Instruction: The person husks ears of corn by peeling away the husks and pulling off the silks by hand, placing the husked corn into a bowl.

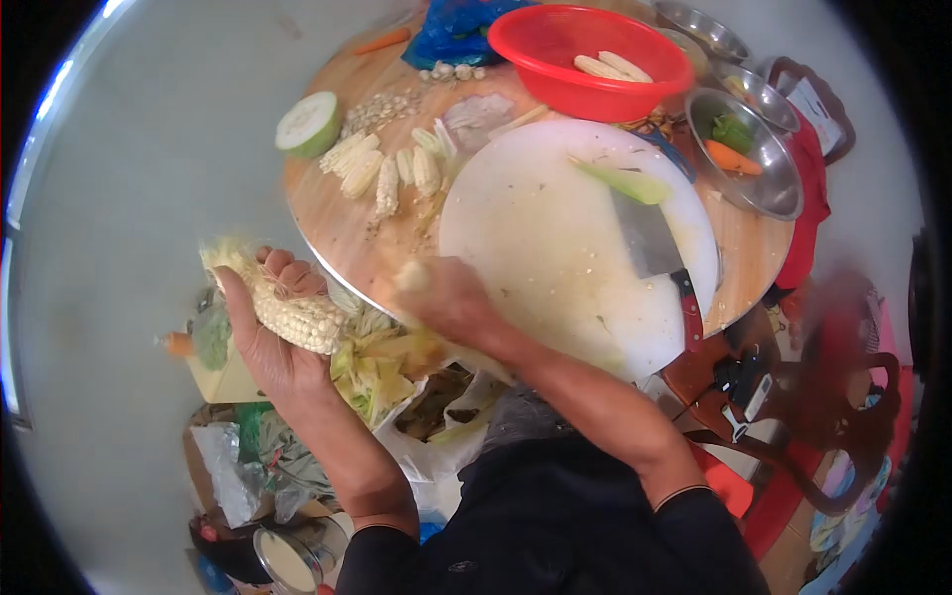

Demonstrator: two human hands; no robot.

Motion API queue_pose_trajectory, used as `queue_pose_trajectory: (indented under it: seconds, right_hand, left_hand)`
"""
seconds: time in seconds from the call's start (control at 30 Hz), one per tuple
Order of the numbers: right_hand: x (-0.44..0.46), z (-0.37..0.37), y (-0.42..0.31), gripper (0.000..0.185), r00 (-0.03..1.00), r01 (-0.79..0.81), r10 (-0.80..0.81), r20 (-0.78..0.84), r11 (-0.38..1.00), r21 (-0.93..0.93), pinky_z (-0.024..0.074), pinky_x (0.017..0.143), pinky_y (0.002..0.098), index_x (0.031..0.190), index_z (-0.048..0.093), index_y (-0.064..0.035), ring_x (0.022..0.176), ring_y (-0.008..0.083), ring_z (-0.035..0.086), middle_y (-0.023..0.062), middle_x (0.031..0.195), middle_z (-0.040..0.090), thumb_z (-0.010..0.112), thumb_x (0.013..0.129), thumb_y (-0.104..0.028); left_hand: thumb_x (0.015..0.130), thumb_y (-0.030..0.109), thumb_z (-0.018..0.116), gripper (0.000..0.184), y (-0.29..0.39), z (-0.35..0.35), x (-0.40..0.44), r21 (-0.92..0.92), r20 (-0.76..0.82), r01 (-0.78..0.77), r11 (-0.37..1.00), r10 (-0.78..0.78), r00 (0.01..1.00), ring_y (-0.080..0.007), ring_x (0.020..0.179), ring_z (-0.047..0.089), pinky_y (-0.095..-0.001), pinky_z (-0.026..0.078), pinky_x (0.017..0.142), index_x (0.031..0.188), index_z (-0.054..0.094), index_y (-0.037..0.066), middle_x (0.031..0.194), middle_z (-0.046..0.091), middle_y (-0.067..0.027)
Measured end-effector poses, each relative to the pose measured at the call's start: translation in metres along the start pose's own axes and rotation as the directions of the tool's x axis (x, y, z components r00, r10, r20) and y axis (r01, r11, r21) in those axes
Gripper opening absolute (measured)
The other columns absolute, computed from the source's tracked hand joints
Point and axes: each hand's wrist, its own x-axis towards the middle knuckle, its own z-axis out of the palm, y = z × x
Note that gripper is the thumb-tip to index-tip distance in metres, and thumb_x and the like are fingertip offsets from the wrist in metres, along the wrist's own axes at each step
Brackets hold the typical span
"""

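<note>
My left hand (266, 347) is wrapped around a pale ear of corn (297, 315), lifted off the table's left edge, with fine silk still hanging at its upper end. My right hand (458, 302) is blurred by motion and closed in a fist beside the round white cutting board (535, 288). Something whitish shows at its fingers, too smeared to name. On the board lies a cleaver (647, 238) with a red and black handle, and a green husk piece (635, 184) rests across the blade's top. Several husked ears of corn (362, 174) lie on the wooden table.
A red basin (535, 59) holds ears of corn at the back. Steel bowls (785, 193) stand at the right, one with a carrot (734, 159). Half a pale green gourd (307, 124) sits far left. Below the table edge hangs a white bag (436, 461) near corn husks (372, 367).
</note>
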Motion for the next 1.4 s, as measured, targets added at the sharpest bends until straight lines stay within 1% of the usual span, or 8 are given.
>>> queue_pose_trajectory:
  seconds: [0.07, 0.2, 0.33, 0.43, 0.63, 1.03, 1.13, 1.4]
  right_hand:
    - [0.03, 0.053, 0.004, 0.062, 0.997, 0.011, -0.021, 0.081, 0.991, 0.133, 0.0497, 0.095, 0.0464, 0.11, 0.064, 0.0047, 0.108, 0.0391, 0.065, 0.0297, 0.111, 0.066, 0.078, 0.077, -0.045]
    - [0.06, 0.109, 0.027, 0.079, 0.993, 0.084, -0.106, 0.051, 0.944, 0.318, 0.0457, 0.101, 0.0447, 0.134, 0.051, 0.0074, 0.123, 0.0321, 0.057, 0.0275, 0.128, 0.06, 0.076, 0.084, -0.048]
    - [0.032, 0.013, 0.003, 0.058, 0.982, 0.144, -0.183, 0.053, 0.895, 0.423, 0.052, 0.093, 0.0365, 0.129, 0.056, 0.0079, 0.107, 0.0265, 0.065, 0.0188, 0.118, 0.066, 0.059, 0.099, -0.042]
    - [-0.016, -0.061, -0.018, 0.051, 0.973, -0.207, 0.08, 0.216, 0.711, 0.672, 0.0547, 0.083, 0.0288, 0.123, 0.061, 0.008, 0.091, 0.0159, 0.068, 0.0106, 0.106, 0.07, 0.049, 0.107, -0.039]
    - [-0.091, -0.115, -0.003, 0.048, 0.992, -0.054, 0.006, 0.124, 0.918, 0.392, 0.0546, 0.088, 0.0299, 0.124, 0.061, 0.0063, 0.1, 0.0129, 0.066, 0.0126, 0.109, 0.072, 0.067, 0.099, -0.035]
    - [-0.135, -0.14, 0.033, 0.018, 0.885, 0.021, -0.025, -0.465, 1.0, -0.014, 0.0512, 0.071, 0.0251, 0.099, 0.071, 0.0073, 0.076, 0.0095, 0.062, 0.007, 0.087, 0.069, 0.07, 0.095, -0.01]
    - [-0.133, -0.156, 0.023, 0.018, 0.887, -0.112, 0.174, -0.427, 0.98, 0.167, 0.0479, 0.066, 0.0224, 0.102, 0.072, 0.0065, 0.075, 0.0066, 0.06, 0.004, 0.086, 0.068, 0.068, 0.095, -0.009]
    - [-0.095, -0.148, 0.009, 0.024, 0.879, -0.011, 0.033, -0.476, 0.999, 0.049, 0.0463, 0.062, 0.025, 0.103, 0.073, 0.0054, 0.069, 0.0088, 0.055, 0.0045, 0.086, 0.067, 0.075, 0.09, -0.015]
  left_hand:
    - [0.103, 0.037, 0.058, 0.04, 0.002, 0.006, -0.005, -0.018, 0.058, 0.002, 1.0, -0.001, 0.998, -0.0193, 0.077, 0.053, -0.0325, 0.048, 0.068, 0.112, 0.053, -0.002, 0.092, 0.057, -0.0114]
    - [0.105, 0.043, 0.051, 0.046, -0.007, 0.018, -0.014, 0.094, 0.007, -0.005, 0.996, 0.005, 1.0, -0.0244, 0.087, 0.058, -0.0384, 0.052, 0.076, 0.118, 0.052, -0.002, 0.104, 0.059, -0.0157]
    - [0.106, 0.044, 0.046, 0.047, -0.038, 0.002, -0.015, 0.07, -0.018, -0.013, 0.997, 0.015, 1.0, -0.0309, 0.104, 0.061, -0.0471, 0.052, 0.089, 0.127, 0.052, 0.003, 0.114, 0.061, -0.0158]
    - [0.105, 0.046, 0.047, 0.048, -0.073, 0.001, -0.013, 0.056, -0.053, 0.047, 0.997, -0.044, 0.998, -0.0329, 0.11, 0.06, -0.0498, 0.05, 0.096, 0.131, 0.052, 0.005, 0.116, 0.062, -0.0153]
    - [0.105, 0.048, 0.044, 0.059, -0.162, -0.037, -0.003, -0.011, 0.344, 0.261, 0.965, -0.241, 0.907, -0.0298, 0.117, 0.057, -0.0505, 0.044, 0.107, 0.144, 0.042, 0.005, 0.118, 0.061, -0.0116]
    - [0.104, 0.039, 0.054, 0.055, -0.211, -0.053, -0.034, 0.358, 0.216, 0.387, 0.85, -0.478, 0.851, -0.0269, 0.119, 0.061, -0.044, 0.052, 0.1, 0.143, 0.043, 0.002, 0.132, 0.059, -0.0136]
    - [0.102, 0.036, 0.059, 0.055, -0.221, -0.053, -0.039, 0.375, 0.136, 0.417, 0.828, -0.494, 0.859, -0.0247, 0.118, 0.061, -0.0415, 0.053, 0.099, 0.142, 0.043, 0.001, 0.134, 0.058, -0.0129]
    - [0.099, 0.025, 0.067, 0.052, -0.228, -0.043, -0.048, 0.481, 0.144, 0.307, 0.821, -0.419, 0.896, -0.021, 0.12, 0.058, -0.0349, 0.048, 0.101, 0.138, 0.046, 0.0, 0.13, 0.059, -0.0105]
